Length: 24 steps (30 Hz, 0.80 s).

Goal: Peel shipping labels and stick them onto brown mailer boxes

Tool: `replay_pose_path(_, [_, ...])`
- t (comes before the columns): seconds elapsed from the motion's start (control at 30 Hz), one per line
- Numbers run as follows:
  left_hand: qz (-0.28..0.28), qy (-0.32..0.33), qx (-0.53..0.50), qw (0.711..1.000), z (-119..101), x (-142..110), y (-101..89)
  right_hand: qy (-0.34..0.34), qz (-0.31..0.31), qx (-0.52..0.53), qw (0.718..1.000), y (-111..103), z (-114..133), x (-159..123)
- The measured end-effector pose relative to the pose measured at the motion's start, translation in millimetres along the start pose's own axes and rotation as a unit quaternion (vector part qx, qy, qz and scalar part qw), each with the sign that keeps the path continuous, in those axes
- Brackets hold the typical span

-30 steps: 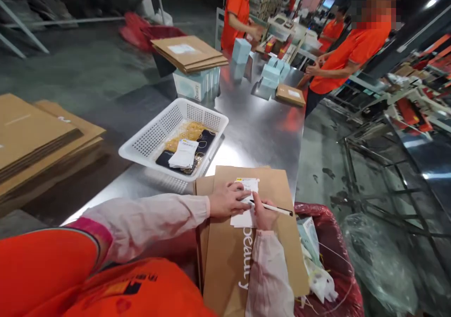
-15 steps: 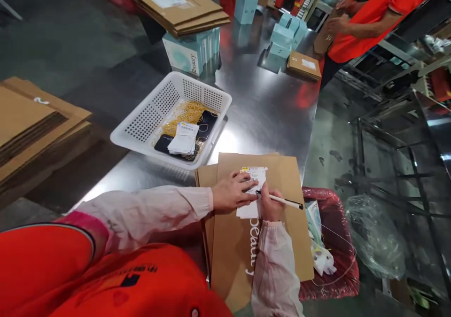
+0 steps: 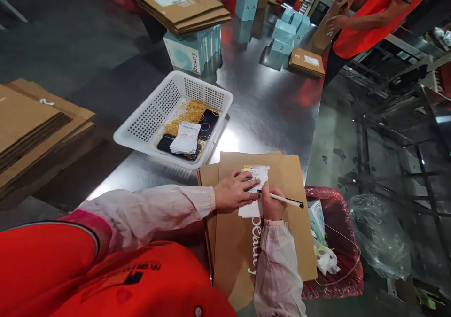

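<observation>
My right hand (image 3: 273,203) grips a white pen (image 3: 287,199) with a black end, its tip at the white paper labels (image 3: 251,210). Fingers stretched out, my left hand (image 3: 235,191) lies flat across those labels and presses on them. Beneath both hands is a stack of flat brown cardboard (image 3: 232,246) with white lettering, partly covered by my right forearm. Beyond my left hand stands a white perforated basket (image 3: 141,141), holding yellow rubber bands (image 3: 193,112), dark flat items and another pile of labels (image 3: 185,138).
Pale blue boxes (image 3: 181,58) carry more flat cardboard (image 3: 197,2) on the metal table (image 3: 271,115). Another cardboard stack (image 3: 28,119) is at left. A red-lined bin (image 3: 347,260) stands at right. At the far right a co-worker in red (image 3: 373,26) handles cardboard.
The label uppermost under my hands sits slightly askew from the one below. My hands and the pen have barely moved; the view has shifted a little. The co-worker's hands have moved slightly.
</observation>
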State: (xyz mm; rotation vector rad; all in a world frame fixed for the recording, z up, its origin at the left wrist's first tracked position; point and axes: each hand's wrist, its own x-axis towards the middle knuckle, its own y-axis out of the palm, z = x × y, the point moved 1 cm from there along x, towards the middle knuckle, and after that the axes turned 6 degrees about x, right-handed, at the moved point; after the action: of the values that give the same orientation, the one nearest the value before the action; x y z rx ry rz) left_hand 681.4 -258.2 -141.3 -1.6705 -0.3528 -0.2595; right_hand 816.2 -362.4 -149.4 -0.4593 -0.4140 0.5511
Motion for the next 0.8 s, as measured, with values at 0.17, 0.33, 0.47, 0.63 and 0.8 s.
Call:
replay_pose_path(0.17, [0.001,-0.001,-0.004,1.0,0.1,-0.4,0.8,-0.019,0.013,0.001,1.0,-0.7,-1.6,0.1])
replay_pose_path(0.33, [-0.007,-0.001,0.0,1.0,0.1,-0.8,1.4,-0.024,0.012,0.006,1.0,0.4,-5.5,-0.9])
replay_pose_path(0.47, [-0.009,0.001,0.0,1.0,-0.3,-0.9,0.5,-0.015,0.016,0.015,1.0,0.6,-4.6,-0.7])
replay_pose_path(0.63, [-0.008,-0.001,-0.001,1.0,-0.5,-0.2,-1.3,0.0,0.009,0.024,1.0,1.4,-5.1,-0.4])
replay_pose_path(0.8, [-0.002,-0.001,-0.004,1.0,-0.1,0.3,-0.4,0.012,0.008,0.014,1.0,0.9,-5.4,-0.8])
